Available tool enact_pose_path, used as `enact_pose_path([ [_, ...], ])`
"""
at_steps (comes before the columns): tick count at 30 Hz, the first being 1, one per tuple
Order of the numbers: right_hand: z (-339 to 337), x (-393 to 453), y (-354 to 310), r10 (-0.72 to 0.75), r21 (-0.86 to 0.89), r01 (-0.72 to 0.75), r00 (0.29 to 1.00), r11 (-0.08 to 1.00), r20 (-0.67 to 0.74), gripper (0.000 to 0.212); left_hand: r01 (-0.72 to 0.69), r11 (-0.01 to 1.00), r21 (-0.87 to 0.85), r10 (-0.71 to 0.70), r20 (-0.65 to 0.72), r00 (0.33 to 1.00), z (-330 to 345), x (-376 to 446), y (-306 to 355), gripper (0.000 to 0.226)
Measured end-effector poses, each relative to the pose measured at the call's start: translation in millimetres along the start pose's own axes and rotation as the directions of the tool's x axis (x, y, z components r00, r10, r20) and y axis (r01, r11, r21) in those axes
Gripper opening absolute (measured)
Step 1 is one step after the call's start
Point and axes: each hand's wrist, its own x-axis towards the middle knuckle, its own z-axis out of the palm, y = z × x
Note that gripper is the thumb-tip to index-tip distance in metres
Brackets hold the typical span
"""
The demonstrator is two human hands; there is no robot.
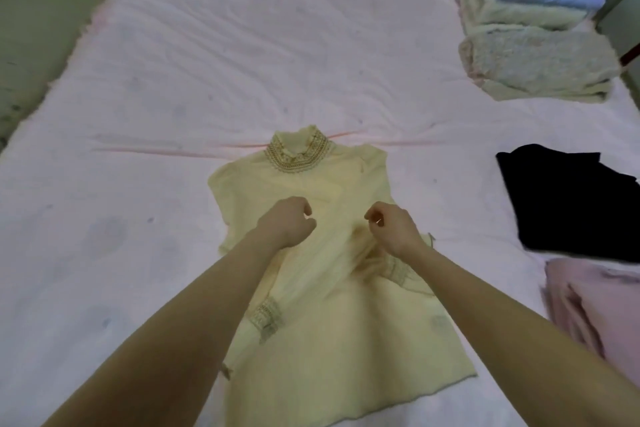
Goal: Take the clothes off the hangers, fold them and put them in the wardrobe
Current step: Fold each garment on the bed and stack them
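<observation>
Both grips, the left hand (289, 222) and right hand (393, 230), hover loosely curled and holding nothing over the pale yellow lace-collared blouse (311, 184), lying flat on the pink bed (207, 62), collar pointing away, equally near both.

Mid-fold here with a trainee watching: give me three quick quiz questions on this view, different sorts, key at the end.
1. True or false: the yellow top lies collar away from the person.
2. Which lies nearer the person: A) the black garment or B) the folded stack?
3. Fill in: both hands, left hand and right hand, are over the ___ top.

Key: 1 true; 2 A; 3 yellow.
</observation>
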Motion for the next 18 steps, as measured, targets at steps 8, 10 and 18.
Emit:
enact_pose_path([
  [8, -29.8, 75.8, 83.1, 0.042, -0.173, -0.020, 0.991, 0.985, 0.124, 0.039, -0.057, 0.992, -0.110, 0.041, -0.138, 0.990, 54.0, 132.2, 79.9, 0.041],
  [10, -21.2, 85.0, 102.1, -0.069, -0.200, 0.107, 0.980, 0.974, 0.188, 0.043, -0.051, 0.989, -0.141, 0.025, -0.178, 0.984, 70.9, 166.4, 92.4, 0.043],
  [18, -2.6, 92.8, 121.5, -0.333, -0.182, 0.316, 0.941, 0.931, -0.066, 0.014, 0.021, 0.999, -0.045, -0.030, -0.211, 0.977, 96.0, 226.4, 106.3, 0.057],
])
